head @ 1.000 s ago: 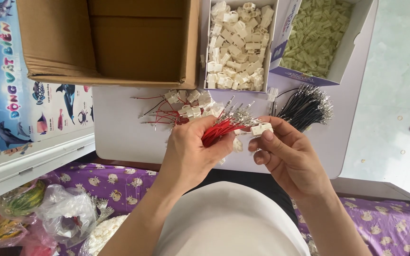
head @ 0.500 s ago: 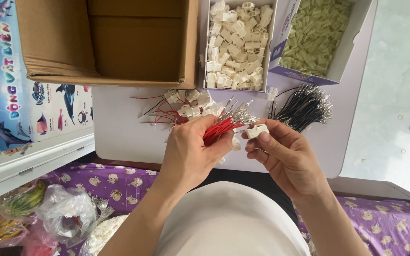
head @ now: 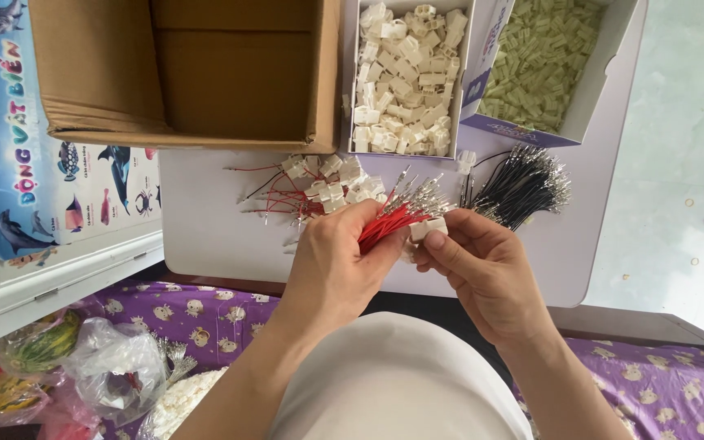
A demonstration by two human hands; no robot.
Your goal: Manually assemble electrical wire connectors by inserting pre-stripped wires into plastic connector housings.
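Observation:
My left hand (head: 332,265) grips a bundle of red wires (head: 393,218) with metal pin ends fanning up and to the right. My right hand (head: 482,269) pinches a small white plastic connector (head: 428,229) right beside the wire tips, thumb on top. Both hands hover over the near edge of a white board (head: 205,236). A pile of finished white connectors with red and black wires (head: 319,189) lies just beyond my left hand. A bundle of black wires (head: 519,183) lies beyond my right hand.
At the back stand an open brown cardboard box (head: 181,73), a white box of white connectors (head: 405,73) and a box of pale green connectors (head: 543,61). A sea-animal poster (head: 59,163) lies left. Plastic bags (head: 99,371) sit lower left on purple patterned cloth (head: 197,314).
My right hand has brought the white connector down and left, closer to the red wire tips. My left hand has stayed nearly still with the bundle.

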